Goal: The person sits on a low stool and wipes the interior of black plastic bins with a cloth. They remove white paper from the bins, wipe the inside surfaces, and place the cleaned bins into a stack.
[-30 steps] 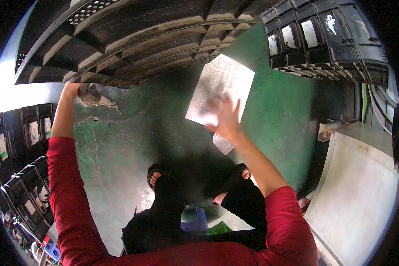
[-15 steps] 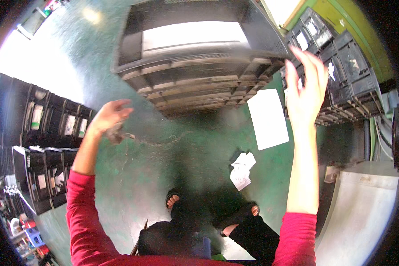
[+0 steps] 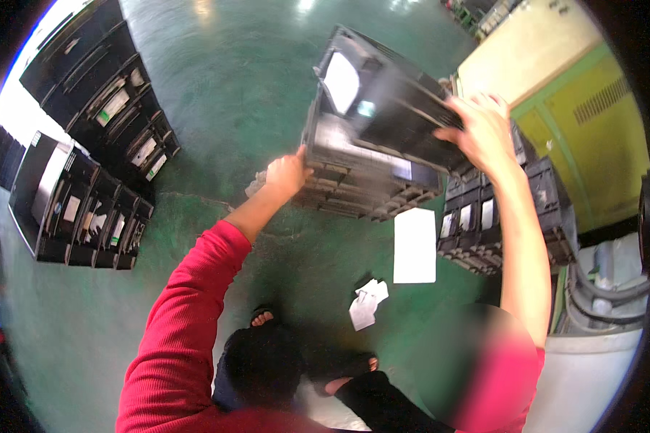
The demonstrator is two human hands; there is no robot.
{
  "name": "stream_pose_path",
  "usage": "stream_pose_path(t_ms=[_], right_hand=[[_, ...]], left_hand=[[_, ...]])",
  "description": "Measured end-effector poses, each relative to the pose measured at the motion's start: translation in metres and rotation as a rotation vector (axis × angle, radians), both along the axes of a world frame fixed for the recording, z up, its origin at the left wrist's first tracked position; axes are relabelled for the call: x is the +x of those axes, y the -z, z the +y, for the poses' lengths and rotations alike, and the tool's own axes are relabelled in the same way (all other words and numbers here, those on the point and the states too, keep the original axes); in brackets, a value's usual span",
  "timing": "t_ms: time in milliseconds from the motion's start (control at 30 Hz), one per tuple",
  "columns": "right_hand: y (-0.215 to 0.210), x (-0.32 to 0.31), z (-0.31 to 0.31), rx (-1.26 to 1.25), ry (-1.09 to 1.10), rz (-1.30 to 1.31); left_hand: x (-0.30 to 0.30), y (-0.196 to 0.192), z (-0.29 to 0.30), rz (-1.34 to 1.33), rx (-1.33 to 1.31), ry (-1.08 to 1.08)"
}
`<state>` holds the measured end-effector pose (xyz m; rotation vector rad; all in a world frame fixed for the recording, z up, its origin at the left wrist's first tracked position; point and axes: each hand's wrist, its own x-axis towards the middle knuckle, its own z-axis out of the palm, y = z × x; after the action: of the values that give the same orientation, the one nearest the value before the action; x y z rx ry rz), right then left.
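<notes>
A black plastic crate (image 3: 412, 112) is tilted over a stack of similar crates (image 3: 357, 193), its outline smeared by motion. My right hand (image 3: 482, 131) grips its right edge, thumb on the near side and fingers over the rim. At the near left corner my left hand (image 3: 287, 175) is closed on a crate edge; whether this is the tilted crate or the one beneath, I cannot tell. Pale sheets or panels show inside the crates. A small pale crumpled thing (image 3: 255, 185) lies beside my left hand.
A white sheet (image 3: 414, 249) and crumpled papers (image 3: 368, 303) lie on the green floor before my feet. Black crates (image 3: 94, 216) are stacked at left, more crates (image 3: 509, 216) at right. A yellow-green cabinet (image 3: 585, 108) and hoses (image 3: 607, 292) stand at far right.
Both hands were apart from the crates and have closed on them. The top crate has gone from level to tilted. My view has shifted, so the stack now appears farther right.
</notes>
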<state>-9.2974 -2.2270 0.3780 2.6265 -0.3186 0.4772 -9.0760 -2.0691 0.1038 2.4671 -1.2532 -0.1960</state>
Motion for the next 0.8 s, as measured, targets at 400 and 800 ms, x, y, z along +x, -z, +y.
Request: stream_pose_path(t_ms=[400, 800], right_hand=[[-0.103, -0.150, 0.127, 0.978, 0.214, 0.183], [0.043, -0.073, 0.147, 0.775, -0.095, 0.802]], left_hand=[[0.025, -0.068, 0.147, 0.640, -0.284, 0.115], [-0.075, -0.149, 0.200, 0.670, 0.180, 0.987]])
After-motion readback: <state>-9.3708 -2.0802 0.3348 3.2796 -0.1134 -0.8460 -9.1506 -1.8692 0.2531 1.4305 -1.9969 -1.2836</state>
